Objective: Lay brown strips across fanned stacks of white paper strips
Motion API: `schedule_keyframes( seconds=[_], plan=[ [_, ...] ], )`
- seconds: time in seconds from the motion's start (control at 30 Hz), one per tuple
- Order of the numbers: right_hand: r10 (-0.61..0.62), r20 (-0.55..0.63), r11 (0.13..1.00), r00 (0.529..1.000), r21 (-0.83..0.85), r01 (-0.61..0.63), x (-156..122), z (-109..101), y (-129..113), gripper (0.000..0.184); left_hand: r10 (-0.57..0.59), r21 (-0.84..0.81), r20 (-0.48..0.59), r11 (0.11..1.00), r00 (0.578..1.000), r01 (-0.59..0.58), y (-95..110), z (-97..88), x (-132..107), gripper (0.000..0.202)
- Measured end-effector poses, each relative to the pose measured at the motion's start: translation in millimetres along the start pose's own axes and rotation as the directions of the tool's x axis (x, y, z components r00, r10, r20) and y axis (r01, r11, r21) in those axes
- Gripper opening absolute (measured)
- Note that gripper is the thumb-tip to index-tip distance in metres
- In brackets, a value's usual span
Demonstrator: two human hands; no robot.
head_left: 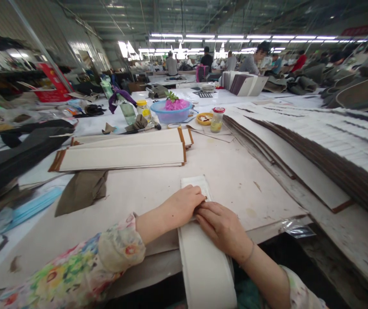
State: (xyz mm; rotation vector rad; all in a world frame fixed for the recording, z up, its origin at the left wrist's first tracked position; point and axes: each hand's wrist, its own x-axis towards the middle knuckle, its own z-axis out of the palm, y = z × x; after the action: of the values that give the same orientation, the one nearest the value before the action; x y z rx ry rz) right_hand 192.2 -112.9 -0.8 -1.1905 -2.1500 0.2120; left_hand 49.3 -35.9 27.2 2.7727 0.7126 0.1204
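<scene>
We see plain cream on the strip point(205, 262) and on the stacked panels point(122, 157), whose ends show rusty brown edging. Our left sleeve point(74, 266) carries a floral print in red, yellow, green and blue over a pale ground. The work surface point(222, 167) is pinkish beige with darker brown spots. We find 1 yellow jar lid point(142, 103) and 1 red jar lid point(218, 110). The basin point(167, 115) is pale blue beneath a vivid pink bundle point(178, 104) and green leaves point(171, 95). The mask point(36, 206) is light blue, the cloth piece point(82, 191) olive brown. We make out dark and white stripes on a flat sheet point(204, 94).
</scene>
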Motion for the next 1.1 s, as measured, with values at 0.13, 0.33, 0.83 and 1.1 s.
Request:
schedule_keyframes(
  seconds=[0.13, 0.33, 0.83, 1.1],
  plan=[
    [0.094, 0.051, 0.995, 0.994, 0.031, -0.095, 8, -1, 0, 0.007, -0.017, -0.034, -0.032, 0.999, 0.999, 0.016, -6, 3.8, -4, 0.015],
    [0.16, 0.064, 0.987, 0.985, -0.027, -0.158, 19, 2, 2, 0.009, -0.088, -0.159, -0.103, 0.985, 0.991, 0.071, -16, 2.6, -14, 0.014],
    [0.095, 0.27, 0.988, 0.958, -0.142, -0.058, 32, -6, 14, 0.021, -0.197, -0.236, -0.183, 0.96, 0.963, 0.152, -19, 8.7, -30, 0.012],
    [0.051, 0.319, 0.985, 0.946, -0.172, 0.005, 33, -7, 7, 0.013, -0.178, -0.255, -0.202, 0.959, 0.963, 0.123, -17, 8.1, -36, 0.01]
  ],
)
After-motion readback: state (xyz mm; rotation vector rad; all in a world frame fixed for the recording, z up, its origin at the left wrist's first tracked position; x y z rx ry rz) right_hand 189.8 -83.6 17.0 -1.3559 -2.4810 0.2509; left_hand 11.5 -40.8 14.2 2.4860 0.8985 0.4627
